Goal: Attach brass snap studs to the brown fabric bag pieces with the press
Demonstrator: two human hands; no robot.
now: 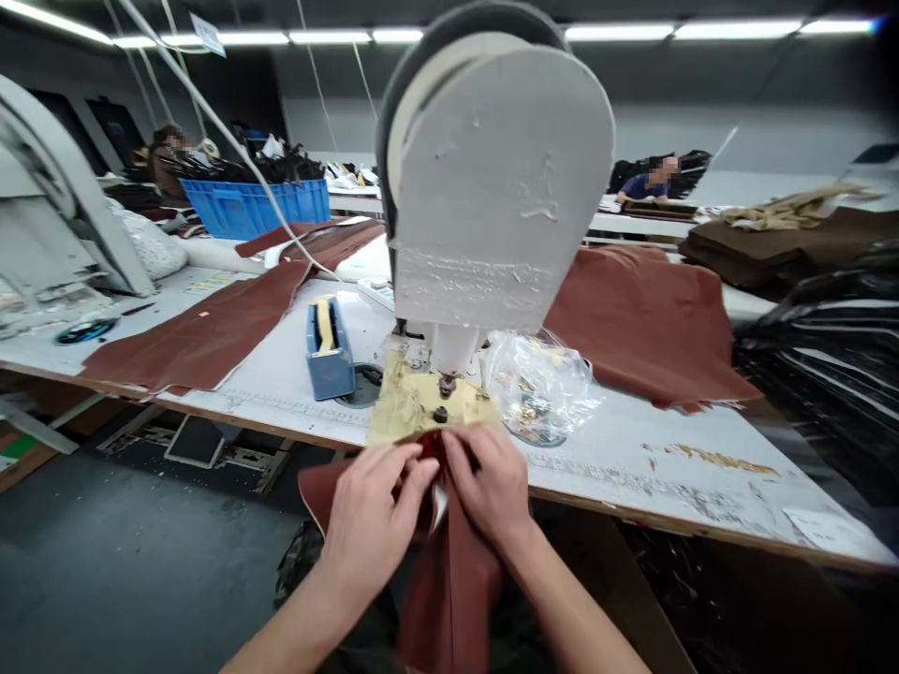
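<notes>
A reddish-brown piece of material point(449, 590) hangs down from the table's front edge, just before the grey machine point(502, 187). My left hand point(375, 510) pinches its upper part from the left, thumb and fingers together. From the right, my right hand point(488, 477) closes on the same piece, its fingers near the yellowed machine plate point(400, 402). A white strip shows in the fold between the hands. Just behind the fingertips are two dark round machine parts, one above the other. The exact fold under the fingertips is hidden.
A blue tape dispenser point(330, 360) stands left of the plate. Right of it lies a clear plastic bag point(537, 384) with small metallic pieces. Brown sheets point(203, 328) cover parts of the white table point(674, 468). Two people sit farther back, near a blue crate point(257, 206).
</notes>
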